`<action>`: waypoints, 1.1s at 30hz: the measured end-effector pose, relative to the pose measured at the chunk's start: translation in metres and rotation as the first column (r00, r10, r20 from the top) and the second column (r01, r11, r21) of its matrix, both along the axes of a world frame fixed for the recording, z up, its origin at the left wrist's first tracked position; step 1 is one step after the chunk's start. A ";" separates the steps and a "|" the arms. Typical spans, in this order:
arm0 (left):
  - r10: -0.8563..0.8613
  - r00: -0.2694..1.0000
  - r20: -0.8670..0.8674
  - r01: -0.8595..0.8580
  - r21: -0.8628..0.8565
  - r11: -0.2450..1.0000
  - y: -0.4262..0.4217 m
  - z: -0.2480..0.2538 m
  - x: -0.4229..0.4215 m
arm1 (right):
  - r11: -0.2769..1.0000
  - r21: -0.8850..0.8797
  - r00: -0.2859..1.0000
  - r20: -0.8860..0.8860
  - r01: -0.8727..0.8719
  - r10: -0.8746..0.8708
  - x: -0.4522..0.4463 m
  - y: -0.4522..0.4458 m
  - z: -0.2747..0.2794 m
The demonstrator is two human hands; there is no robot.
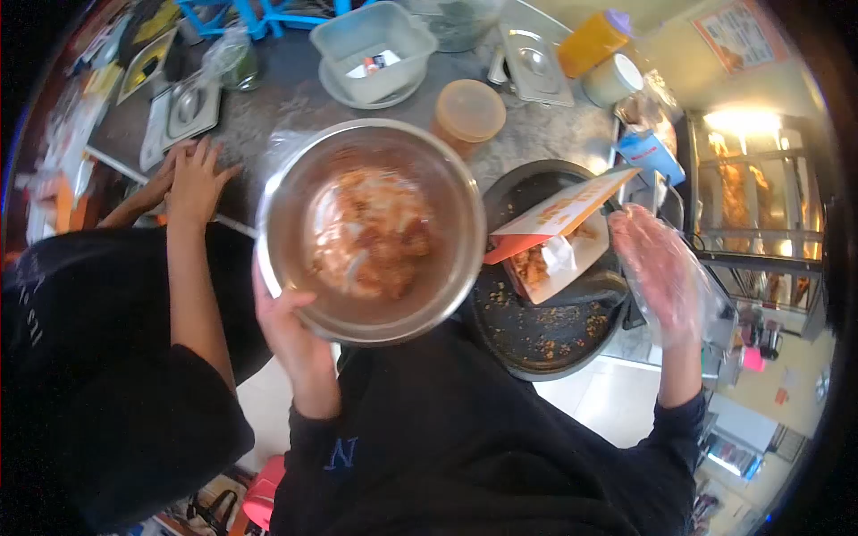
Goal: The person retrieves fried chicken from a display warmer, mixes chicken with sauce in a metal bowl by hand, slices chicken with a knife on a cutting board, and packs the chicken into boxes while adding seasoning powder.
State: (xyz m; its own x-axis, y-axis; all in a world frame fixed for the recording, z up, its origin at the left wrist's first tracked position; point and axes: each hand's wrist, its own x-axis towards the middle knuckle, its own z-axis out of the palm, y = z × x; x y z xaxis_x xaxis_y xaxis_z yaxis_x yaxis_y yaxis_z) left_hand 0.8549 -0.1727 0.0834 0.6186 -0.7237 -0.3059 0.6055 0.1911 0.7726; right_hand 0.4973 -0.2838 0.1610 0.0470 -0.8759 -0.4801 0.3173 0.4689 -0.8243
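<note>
My left hand (299, 348) grips the rim of a round steel mixing bowl (268, 234), thumb over the near edge. Inside the bowl lie sauce-coated food pieces (384, 255), reddish and smeared. My right hand (657, 268) wears a clear plastic glove; its fingers are stretched out beside a paper food box (581, 210), and contact between them is unclear. Brown fried pieces (532, 268) and a crumpled white paper (560, 256) show in the opened, tilted box. Beneath it is a black pan (500, 344) with crumbs scattered over its base.
A co-worker's hands (192, 179) rest at the counter edge on the left. Behind the bowl stand a lidded tub (469, 112) and a plastic container (375, 54). Steel lids (536, 67) and a yellow squeeze bottle (593, 43) are farther back. A lit display case (746, 188) stands right.
</note>
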 end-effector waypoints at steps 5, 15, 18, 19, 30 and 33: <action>-0.094 0.996 0.003 0.094 -0.041 0.995 0.000 0.008 -0.016 | 0.788 -0.328 0.851 -0.265 -0.521 0.453 0.113 0.033 0.034; -0.032 0.997 0.065 0.038 -0.084 0.996 0.033 0.017 -0.008 | -0.060 -0.214 0.219 -0.970 -0.975 -0.102 0.222 0.032 -0.041; 0.008 0.997 0.073 -0.001 -0.102 0.995 0.040 0.014 -0.003 | 0.022 -0.190 0.188 -0.981 -0.982 -0.055 0.215 0.039 -0.026; 0.024 0.995 0.098 -0.012 -0.127 0.992 0.040 0.014 -0.005 | 0.077 -0.151 0.147 -0.988 -0.986 -0.058 0.216 0.044 -0.028; -0.048 0.807 0.589 0.128 -0.095 0.987 0.020 -0.002 -0.025 | 0.579 -0.413 0.678 -0.637 -0.703 0.367 0.239 0.112 -0.111; -0.042 0.814 0.579 0.127 -0.106 0.986 0.017 -0.001 -0.031 | 0.637 -0.385 0.734 -0.482 -0.668 0.478 0.239 0.113 -0.106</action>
State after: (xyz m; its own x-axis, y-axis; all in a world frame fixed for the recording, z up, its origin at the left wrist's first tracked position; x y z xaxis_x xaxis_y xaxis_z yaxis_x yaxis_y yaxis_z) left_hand 0.8242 -0.1559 0.0820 0.5854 -0.7888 0.1875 0.0793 0.2858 0.9550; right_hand 0.7360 -0.1710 0.0554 0.5601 -0.8260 -0.0627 -0.1815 -0.0485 -0.9822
